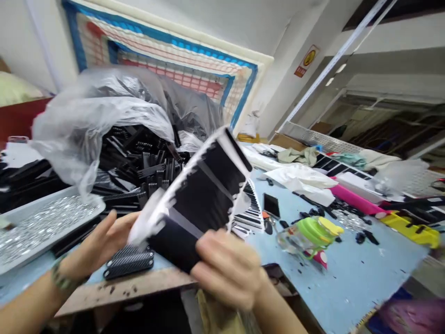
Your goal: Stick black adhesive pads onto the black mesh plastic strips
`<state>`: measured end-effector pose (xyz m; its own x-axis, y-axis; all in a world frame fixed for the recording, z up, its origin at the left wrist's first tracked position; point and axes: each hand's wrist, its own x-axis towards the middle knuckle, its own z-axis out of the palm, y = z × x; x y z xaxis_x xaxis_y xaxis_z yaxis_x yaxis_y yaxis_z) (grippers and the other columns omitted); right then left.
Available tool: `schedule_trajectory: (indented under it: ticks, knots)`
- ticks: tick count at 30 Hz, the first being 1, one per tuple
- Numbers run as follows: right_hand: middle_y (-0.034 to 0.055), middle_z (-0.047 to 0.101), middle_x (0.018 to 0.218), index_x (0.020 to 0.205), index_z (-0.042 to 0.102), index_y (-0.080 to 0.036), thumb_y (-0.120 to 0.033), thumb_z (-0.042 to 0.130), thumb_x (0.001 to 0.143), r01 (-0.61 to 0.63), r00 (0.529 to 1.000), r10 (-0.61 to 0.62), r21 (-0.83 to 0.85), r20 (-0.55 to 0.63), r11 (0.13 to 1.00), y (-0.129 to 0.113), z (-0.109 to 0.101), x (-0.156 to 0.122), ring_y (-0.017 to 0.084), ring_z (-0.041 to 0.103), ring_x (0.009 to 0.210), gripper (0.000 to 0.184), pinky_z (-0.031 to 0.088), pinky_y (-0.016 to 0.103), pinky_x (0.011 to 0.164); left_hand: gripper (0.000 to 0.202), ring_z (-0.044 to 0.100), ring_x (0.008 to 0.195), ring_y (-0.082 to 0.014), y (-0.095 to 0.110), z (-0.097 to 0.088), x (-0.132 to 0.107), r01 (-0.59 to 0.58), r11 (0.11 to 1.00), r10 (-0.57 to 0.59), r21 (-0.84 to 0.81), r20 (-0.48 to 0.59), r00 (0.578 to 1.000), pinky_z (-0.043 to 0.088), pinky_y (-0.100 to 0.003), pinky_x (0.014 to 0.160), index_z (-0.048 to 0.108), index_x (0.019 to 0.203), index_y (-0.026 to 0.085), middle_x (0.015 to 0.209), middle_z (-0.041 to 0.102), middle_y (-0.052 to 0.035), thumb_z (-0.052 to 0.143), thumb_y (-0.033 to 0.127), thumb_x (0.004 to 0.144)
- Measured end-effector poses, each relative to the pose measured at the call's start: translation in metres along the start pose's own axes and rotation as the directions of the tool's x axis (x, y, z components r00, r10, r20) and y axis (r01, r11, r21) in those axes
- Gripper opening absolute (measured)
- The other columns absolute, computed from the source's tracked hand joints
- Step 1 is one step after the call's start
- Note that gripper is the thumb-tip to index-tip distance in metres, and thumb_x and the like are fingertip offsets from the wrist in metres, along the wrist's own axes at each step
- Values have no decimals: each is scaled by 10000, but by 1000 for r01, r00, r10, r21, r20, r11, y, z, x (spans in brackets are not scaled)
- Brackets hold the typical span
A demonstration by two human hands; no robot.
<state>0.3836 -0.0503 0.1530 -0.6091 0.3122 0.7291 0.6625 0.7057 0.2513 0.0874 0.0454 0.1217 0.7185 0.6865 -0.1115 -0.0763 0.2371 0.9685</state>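
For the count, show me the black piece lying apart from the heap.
The carbon-patterned piece by the left hand: it lies alone on the blue tabletop near the edge, while the others are heaped in the clear plastic bag.

Nothing here can be read with any certainty. The only real sign is a small wall placard at upper right, a yellow disc with a dark emblem above a red strip carrying pale characters, all too small and blurred to make out. The black, white-edged piece between the left hand and right hand shows dark bands but no legible print. The carbon-weave black strip on the surface and the green-lidded bottle show no readable lettering either — no brand, no number.
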Motion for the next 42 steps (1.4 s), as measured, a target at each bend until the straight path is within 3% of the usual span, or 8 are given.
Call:
schedule_trajectory:
  ticks: [2,4,7,13,17,21,33,42]
  knots:
    - [-60,709,1114,1012,689,-364,-338,602,866,231,957,-260,207,128,951,-65,19,19,160,630,1113,173,522,318,976,830,657,975,-333,8,1,-3,120,987,-106,-109,120,987,517,-439,844,681,1099,154,988,734,-110,370,841,750]
    - [-10,715,1118,1040,688,-285,-293,556,901,189,937,-283,385,203,903,-115,38,28,153,658,1047,192,505,311,989,596,673,928,-293,7,3,-14,124,987,-109,-105,136,985,513,-408,864,674,1095,143,969,738,-96,611,639,771]
    - [27,689,1189,1162,631,-237,-202,485,930,-20,948,-139,489,287,872,-170,60,16,158,624,1118,276,434,361,1066,431,674,930,-237,-6,3,-45,98,995,-96,-34,59,994,493,-361,907,640,1137,143,1034,726,-80,751,298,750]
    - [56,574,1349,1409,401,-302,-109,477,867,-426,903,374,556,212,714,-221,69,-48,223,495,1291,580,389,486,1099,422,682,902,-202,-17,-25,-119,253,965,-255,70,31,966,520,-328,860,631,1143,178,1028,722,-46,739,193,735]
    - [90,478,1419,1404,380,-323,-206,495,912,-713,547,758,673,356,198,-227,84,-49,264,478,1302,518,444,522,1043,384,690,807,-198,3,-41,-154,369,888,-405,276,85,910,549,-267,713,666,1079,199,927,732,-10,748,202,704]
    - [104,507,1387,1405,356,-319,-329,512,925,-570,513,649,788,561,-231,-236,107,-19,251,601,1158,505,546,450,916,384,677,780,-205,22,-43,-168,333,814,-429,477,106,897,540,-247,671,692,1031,186,871,728,-1,781,243,662]
    - [59,631,1251,1293,573,-302,-263,549,909,-787,500,806,554,318,269,-219,105,-32,242,589,1154,386,483,451,1014,256,615,930,-201,-77,16,-94,-75,852,-26,518,186,982,475,-309,877,630,1048,128,1033,685,-64,580,317,882]
    - [61,714,1123,1094,714,-229,-389,560,902,-784,248,826,606,507,-137,-191,110,-58,253,648,1082,294,497,433,980,174,608,995,-219,-117,42,-59,-187,763,67,619,211,975,452,-361,943,622,1021,147,1074,670,-91,518,231,909]
